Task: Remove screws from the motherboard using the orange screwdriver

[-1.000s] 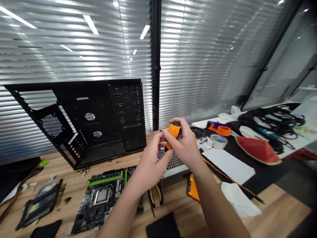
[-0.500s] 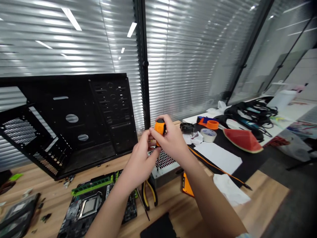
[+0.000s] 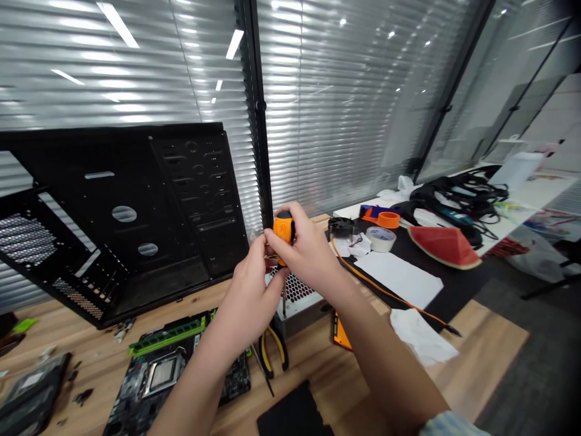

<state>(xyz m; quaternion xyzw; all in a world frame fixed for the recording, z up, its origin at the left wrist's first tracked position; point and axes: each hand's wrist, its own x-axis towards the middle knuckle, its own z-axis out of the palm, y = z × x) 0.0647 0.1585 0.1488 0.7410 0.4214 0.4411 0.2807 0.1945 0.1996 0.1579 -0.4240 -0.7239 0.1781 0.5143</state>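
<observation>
As hands (image 3: 311, 251) grip it, orange screwdriver (image 3: 284, 229) upright, tip downward

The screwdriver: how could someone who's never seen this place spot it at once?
Find the big open black computer case on the left, then the silvery box with a honeycomb grille just right of it. Over that box, nearly upright in the person's left grip and right grip, is the screwdriver. Its orange handle, held off the table, sets it apart from the yellow-handled pliers lying below.
</observation>
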